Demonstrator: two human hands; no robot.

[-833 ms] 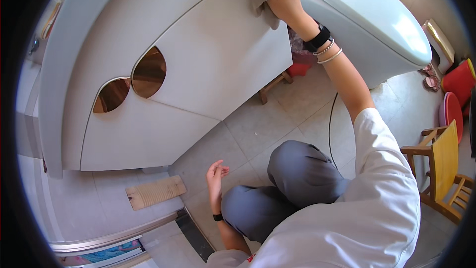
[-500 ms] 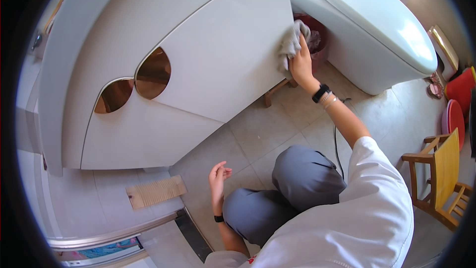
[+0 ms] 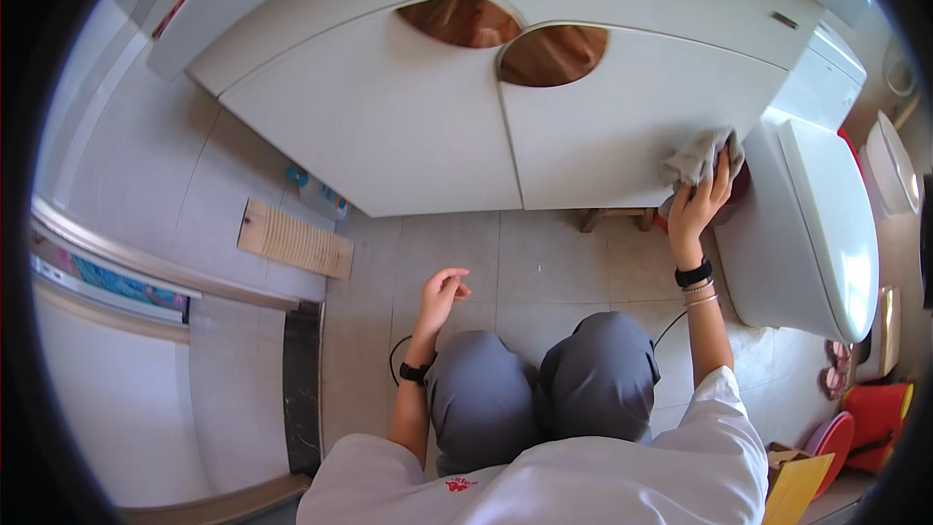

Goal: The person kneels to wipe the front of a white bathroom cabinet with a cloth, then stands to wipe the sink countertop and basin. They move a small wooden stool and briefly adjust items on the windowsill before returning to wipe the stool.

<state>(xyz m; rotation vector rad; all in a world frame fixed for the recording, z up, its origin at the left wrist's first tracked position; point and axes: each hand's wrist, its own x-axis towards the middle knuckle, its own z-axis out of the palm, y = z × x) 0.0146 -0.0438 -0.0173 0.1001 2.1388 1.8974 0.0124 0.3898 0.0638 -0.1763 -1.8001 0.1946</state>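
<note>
My right hand grips a crumpled grey cloth and presses it to the lower right corner of a white cabinet door. Part of the cloth is hidden behind my fingers. My left hand hovers above the floor by my left knee. Its fingers are loosely bent and hold nothing. A second white door closes the left half of the cabinet, and each door has a brown, shiny curved handle inset at its top.
A white toilet stands right of the cabinet. A wooden washboard leans at the left, near some bottles. Under the cabinet is a small wooden stool. Red basins and a yellow-backed chair are at the lower right.
The view has swung round, so the cabinet now lies straight ahead. My right hand keeps the cloth at the door's right edge and has moved slightly. My left hand's fingers have curled in a little.
</note>
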